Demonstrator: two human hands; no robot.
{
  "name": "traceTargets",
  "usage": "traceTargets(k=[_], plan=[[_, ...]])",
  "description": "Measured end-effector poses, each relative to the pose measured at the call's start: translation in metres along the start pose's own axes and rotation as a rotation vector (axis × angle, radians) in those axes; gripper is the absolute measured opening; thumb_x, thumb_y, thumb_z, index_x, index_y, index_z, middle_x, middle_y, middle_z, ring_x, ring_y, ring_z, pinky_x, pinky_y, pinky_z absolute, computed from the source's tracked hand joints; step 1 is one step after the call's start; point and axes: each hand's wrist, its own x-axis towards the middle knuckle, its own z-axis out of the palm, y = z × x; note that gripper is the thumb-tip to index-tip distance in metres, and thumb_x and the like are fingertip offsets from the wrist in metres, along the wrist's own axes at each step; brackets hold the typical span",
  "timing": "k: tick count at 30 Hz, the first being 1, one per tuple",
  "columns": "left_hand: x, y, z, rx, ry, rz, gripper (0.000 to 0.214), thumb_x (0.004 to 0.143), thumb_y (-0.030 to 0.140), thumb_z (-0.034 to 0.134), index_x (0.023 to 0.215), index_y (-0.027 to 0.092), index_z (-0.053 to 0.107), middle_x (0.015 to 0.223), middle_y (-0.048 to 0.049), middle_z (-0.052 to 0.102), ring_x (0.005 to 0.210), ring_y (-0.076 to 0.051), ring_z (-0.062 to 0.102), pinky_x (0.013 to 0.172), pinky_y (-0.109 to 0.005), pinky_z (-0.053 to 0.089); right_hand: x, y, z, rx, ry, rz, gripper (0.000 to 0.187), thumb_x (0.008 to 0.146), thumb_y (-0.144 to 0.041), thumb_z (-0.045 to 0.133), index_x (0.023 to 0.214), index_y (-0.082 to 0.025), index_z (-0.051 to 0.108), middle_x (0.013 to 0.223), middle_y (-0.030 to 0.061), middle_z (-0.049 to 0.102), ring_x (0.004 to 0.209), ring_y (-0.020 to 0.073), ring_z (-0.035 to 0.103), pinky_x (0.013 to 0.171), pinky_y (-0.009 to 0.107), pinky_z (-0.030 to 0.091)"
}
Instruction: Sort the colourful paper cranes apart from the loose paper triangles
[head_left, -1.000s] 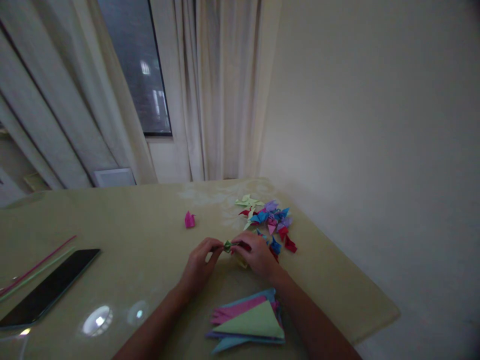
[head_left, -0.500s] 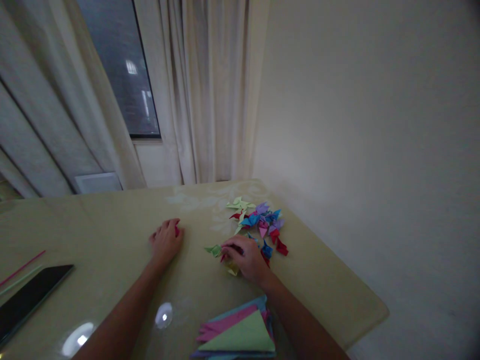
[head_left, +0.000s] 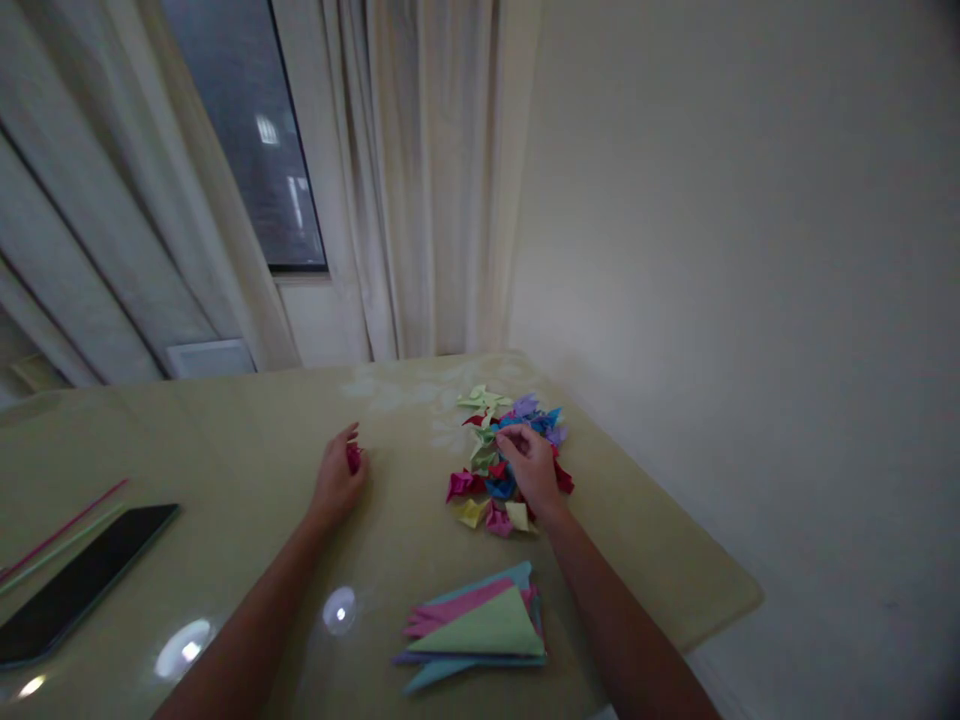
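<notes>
My left hand (head_left: pixel 337 478) rests on the table with its fingers curled round a small pink folded paper piece (head_left: pixel 352 458). My right hand (head_left: pixel 531 465) lies on a heap of small folded paper pieces (head_left: pixel 501 450) in green, blue, purple, red and yellow, its fingers bent down into the heap. Whether it grips one piece I cannot see. Nearer to me lies a stack of coloured paper triangles (head_left: pixel 478 636), green on top.
The yellowish table (head_left: pixel 225 440) stands against a curtain (head_left: pixel 420 180) and window, with a bare wall to the right. A dark phone or tablet (head_left: pixel 82 580) and thin pink and green straws (head_left: pixel 60 535) lie at the left. The table's right edge is close to the heap.
My hands parted from a green piece held between them. The left went to the pink piece at left, the right moved up onto the heap, where the pieces now lie more bunched.
</notes>
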Motion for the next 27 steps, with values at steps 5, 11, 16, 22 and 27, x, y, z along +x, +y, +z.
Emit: traceTargets(k=[5,11,16,22,27], plan=[[-0.028,0.006,-0.008,0.019,-0.043,0.093,0.057,0.093,0.030,0.051,0.149,0.018,0.051,0.125,-0.0124,0.060,0.104,-0.023,0.068,0.100,-0.046,0.058,-0.001,-0.001,-0.001,-0.013,-0.017,0.041,0.025,0.088,-0.046,0.069,0.089,-0.022,0.072,0.082,0.0043,0.073,0.071,0.0220,0.068,0.065,0.032,0.056],[-0.049,0.030,-0.012,0.230,-0.143,0.141,0.064,0.090,0.009,0.041,0.152,0.025,0.053,0.142,-0.0131,0.060,0.128,-0.028,0.060,0.105,-0.050,0.051,0.000,-0.010,-0.006,-0.058,0.019,-0.008,0.023,0.089,-0.045,0.069,0.087,-0.022,0.069,0.082,0.0041,0.073,0.075,0.0223,0.068,0.067,0.031,0.054],[-0.056,0.044,-0.014,0.324,-0.229,0.103,0.073,0.090,0.001,0.039,0.154,0.033,0.053,0.149,-0.0118,0.061,0.126,-0.030,0.061,0.104,-0.053,0.049,0.004,-0.008,-0.012,-0.075,0.004,-0.035,0.023,0.090,-0.044,0.068,0.088,-0.021,0.068,0.083,0.0033,0.072,0.073,0.0202,0.066,0.066,0.029,0.052],[-0.065,0.053,0.003,0.083,-0.211,0.294,0.053,0.101,0.015,0.044,0.149,0.035,0.056,0.146,-0.0121,0.059,0.115,-0.025,0.067,0.101,-0.050,0.057,-0.002,-0.017,-0.010,-0.163,-0.002,-0.096,0.023,0.096,-0.042,0.066,0.089,-0.020,0.069,0.080,0.0020,0.069,0.070,0.0181,0.062,0.065,0.028,0.047],[-0.080,0.083,0.012,-0.157,-0.098,0.382,0.055,0.103,0.027,0.060,0.155,0.036,0.045,0.149,-0.0120,0.051,0.116,-0.023,0.070,0.100,-0.044,0.064,-0.029,-0.035,0.012,-0.175,-0.471,-0.181,0.030,0.092,-0.043,0.080,0.112,-0.021,0.075,0.092,0.0022,0.071,0.073,0.0163,0.062,0.069,0.027,0.048]])
